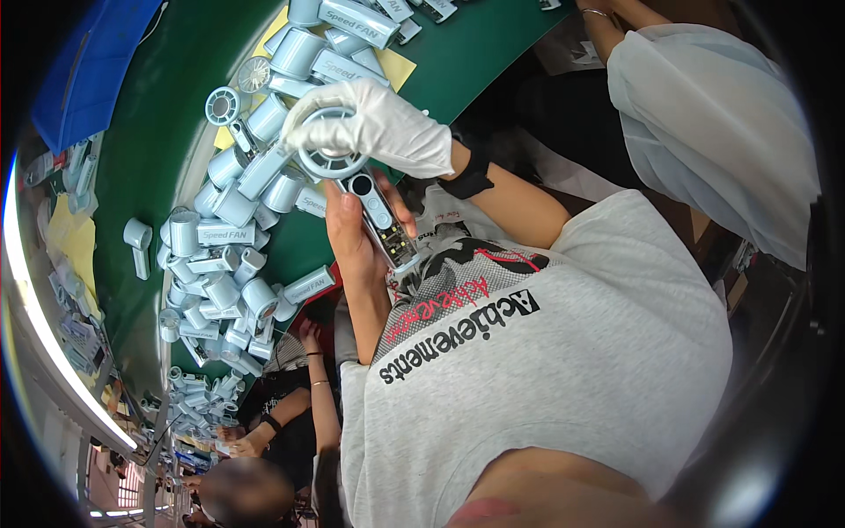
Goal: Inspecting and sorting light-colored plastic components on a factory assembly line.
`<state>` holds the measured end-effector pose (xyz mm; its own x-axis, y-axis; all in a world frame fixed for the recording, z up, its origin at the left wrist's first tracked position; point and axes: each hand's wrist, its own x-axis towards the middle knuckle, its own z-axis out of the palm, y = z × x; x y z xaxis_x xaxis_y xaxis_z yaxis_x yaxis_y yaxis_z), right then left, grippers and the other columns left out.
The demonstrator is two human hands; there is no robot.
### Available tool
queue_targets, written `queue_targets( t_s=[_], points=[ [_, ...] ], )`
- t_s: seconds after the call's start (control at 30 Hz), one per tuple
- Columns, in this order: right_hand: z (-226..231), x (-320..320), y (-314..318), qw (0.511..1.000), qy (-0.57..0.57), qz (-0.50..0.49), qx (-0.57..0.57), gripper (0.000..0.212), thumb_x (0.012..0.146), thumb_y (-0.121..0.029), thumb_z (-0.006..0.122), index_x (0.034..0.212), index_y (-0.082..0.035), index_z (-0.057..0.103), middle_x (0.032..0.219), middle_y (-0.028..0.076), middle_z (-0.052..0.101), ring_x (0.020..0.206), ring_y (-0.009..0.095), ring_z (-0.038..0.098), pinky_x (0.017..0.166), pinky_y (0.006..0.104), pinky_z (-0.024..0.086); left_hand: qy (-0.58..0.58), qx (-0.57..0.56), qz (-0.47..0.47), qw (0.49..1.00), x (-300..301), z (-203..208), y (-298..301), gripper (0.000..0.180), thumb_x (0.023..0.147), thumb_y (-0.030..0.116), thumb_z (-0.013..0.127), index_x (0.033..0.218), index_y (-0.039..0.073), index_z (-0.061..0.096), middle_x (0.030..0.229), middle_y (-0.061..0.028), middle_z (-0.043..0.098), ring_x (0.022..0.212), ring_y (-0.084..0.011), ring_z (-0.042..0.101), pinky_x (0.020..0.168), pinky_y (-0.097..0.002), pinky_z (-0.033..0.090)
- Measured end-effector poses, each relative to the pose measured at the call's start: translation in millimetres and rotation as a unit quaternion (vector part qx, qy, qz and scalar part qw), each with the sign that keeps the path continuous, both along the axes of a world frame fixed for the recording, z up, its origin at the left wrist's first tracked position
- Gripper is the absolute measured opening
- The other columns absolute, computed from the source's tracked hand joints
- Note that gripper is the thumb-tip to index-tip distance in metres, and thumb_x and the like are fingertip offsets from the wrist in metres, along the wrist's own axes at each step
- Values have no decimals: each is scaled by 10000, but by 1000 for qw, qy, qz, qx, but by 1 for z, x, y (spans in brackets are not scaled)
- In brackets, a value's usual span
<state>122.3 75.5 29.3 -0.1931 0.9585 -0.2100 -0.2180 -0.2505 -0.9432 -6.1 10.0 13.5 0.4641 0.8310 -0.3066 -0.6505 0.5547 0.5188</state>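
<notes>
A pale blue handheld fan [377,208] is held between my two hands, in front of my chest. Its round head has a spoked ring, and the handle shows a dark inner face with a round black spot, pale buttons and small yellowish parts. My bare left hand [350,231] is wrapped round the handle from below, thumb along its side. My right hand [387,128], in a white glove with a black band at the wrist, curls its fingers round the fan's head. Beyond them lies a heap of similar pale blue fan bodies [236,204] on the green table.
The green table [123,198] curves away to the left, with yellow sheets [400,69] under part of the heap. One fan part [138,248] lies apart on the left. A blue bin [88,79] stands at the far left. Other people sit on both sides of me.
</notes>
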Motion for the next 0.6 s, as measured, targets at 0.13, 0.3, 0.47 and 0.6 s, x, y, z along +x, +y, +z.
queue_targets(
  t_s=[0.13, 0.3, 0.47, 0.6],
  points=[
    [-14, 13, 10, 976, 215, 18, 35, 426, 782, -301, 662, 1069, 5, 586, 984, 57, 628, 887, 142, 589, 818, 252, 458, 259, 30, -49, 964, 8, 41, 0, 435, 879, 196, 544, 1197, 19, 305, 993, -149, 535, 594, -199, 582, 527, -285, 498],
    [10, 19, -6, 991, -55, 100, 69, 449, 753, -217, 684, 1161, -78, 560, 1161, 108, 571, 913, 160, 582, 851, 266, 456, 440, 138, -27, 887, 12, 37, 5, 763, 744, 44, 665, 1317, -16, 165, 1225, -179, 359, 1175, -254, 373, 994, -367, 280],
    [3, 6, -6, 998, 67, -6, 16, 251, 860, -169, 549, 1061, -46, 633, 986, 97, 648, 847, 143, 597, 810, 246, 454, 575, 283, 88, 763, 6, 5, 7, 857, 614, 125, 761, 1271, -3, 225, 1188, -143, 315, 1118, -275, 407, 957, -357, 318],
    [-4, 9, -3, 984, 93, 148, 48, 334, 878, -293, 501, 1073, -47, 614, 1042, 95, 613, 949, 159, 558, 868, 267, 421, 125, 183, 40, 974, -11, -12, 12, 650, 757, 432, 610, 1218, 48, 358, 1026, -130, 482, 866, -249, 536, 799, -380, 474]
  ],
)
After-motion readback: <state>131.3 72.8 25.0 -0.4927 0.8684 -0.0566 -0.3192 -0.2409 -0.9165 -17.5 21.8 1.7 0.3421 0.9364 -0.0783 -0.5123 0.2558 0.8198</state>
